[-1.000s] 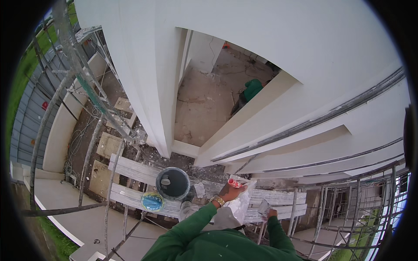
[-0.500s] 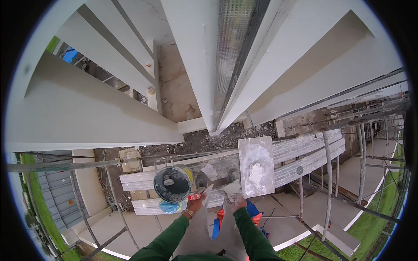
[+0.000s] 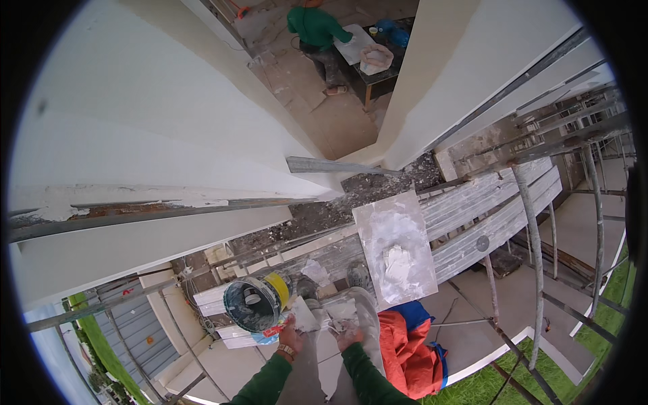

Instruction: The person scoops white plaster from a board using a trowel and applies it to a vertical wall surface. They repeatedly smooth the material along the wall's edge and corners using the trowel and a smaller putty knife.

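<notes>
Low in the middle, my left hand is closed round the red handle of a putty knife, its pale blade pointing up and away from me. Just to its right, my right hand grips a broad, putty-smeared scraper. The two blades are close together above the planks. Beside my left hand stands a dark bucket with a yellow side and a round pale thing inside. Beyond my right hand lies a pale board with a heap of white putty on it.
I stand over scaffold planks with metal poles at the right. A red-and-blue cloth lies by my right forearm. White walls rise ahead; between them another person is at a dark table.
My view has swung from the column to an opening where another person now shows. Both hands sit lower in view, still holding their tools. More of the red cloth shows.
</notes>
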The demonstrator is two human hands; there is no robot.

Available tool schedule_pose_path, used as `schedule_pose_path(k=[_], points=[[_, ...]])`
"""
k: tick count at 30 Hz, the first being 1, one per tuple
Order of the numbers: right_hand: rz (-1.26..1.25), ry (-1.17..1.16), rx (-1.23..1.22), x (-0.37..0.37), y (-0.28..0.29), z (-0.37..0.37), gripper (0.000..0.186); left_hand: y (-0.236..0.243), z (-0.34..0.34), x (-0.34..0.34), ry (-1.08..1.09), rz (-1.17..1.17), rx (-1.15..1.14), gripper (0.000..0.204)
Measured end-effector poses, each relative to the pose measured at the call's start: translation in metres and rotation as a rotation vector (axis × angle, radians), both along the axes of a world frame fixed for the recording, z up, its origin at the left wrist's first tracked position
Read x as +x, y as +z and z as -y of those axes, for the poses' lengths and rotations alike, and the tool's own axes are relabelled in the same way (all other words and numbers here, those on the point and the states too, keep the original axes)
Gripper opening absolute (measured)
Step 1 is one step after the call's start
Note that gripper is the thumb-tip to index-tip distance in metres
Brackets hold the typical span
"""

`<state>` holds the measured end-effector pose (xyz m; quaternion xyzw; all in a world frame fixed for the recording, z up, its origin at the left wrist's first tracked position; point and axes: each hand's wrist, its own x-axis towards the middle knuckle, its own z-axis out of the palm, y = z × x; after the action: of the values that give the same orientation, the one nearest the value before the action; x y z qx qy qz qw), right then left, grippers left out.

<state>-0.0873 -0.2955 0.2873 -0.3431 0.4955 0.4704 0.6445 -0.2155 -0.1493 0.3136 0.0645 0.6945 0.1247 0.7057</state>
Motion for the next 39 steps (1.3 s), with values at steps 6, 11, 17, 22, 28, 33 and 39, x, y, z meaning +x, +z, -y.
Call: schedule_pose_path(k=[6, 11, 17, 22, 28, 33, 39], points=[[0.007, -0.020, -0.094, -0.004, -0.029, 0.008, 0.019, 0.029, 0.001, 0.032, 0.002, -0.026, 0.057, 0.044], [-0.014, 0.078, -0.021, -0.015, -0.043, 0.020, 0.027, 0.048, 0.004, 0.040, 0.010, -0.005, 0.054, 0.045], [-0.014, 0.013, -0.156, -0.023, -0.038, 0.022, 0.036, 0.046, 0.011, 0.024, -0.038, 0.014, 0.038, 0.047], [0.039, 0.087, -0.077, -0.045, -0.036, 0.028, 0.026, 0.048, 0.013, 0.001, -0.003, 0.063, 0.018, 0.048], [0.019, 0.073, -0.057, -0.065, -0.050, 0.023, 0.023, 0.055, 0.000, -0.002, -0.028, 0.019, 0.042, 0.053], [0.080, 0.118, -0.143, -0.049, -0.024, 0.009, 0.023, 0.042, 0.009, -0.006, -0.121, 0.118, 0.089, 0.057], [0.385, 0.334, -0.162, -0.090, -0.083, 0.007, 0.022, 0.071, -0.007, 0.030, -0.303, 0.074, 0.096, 0.055]])
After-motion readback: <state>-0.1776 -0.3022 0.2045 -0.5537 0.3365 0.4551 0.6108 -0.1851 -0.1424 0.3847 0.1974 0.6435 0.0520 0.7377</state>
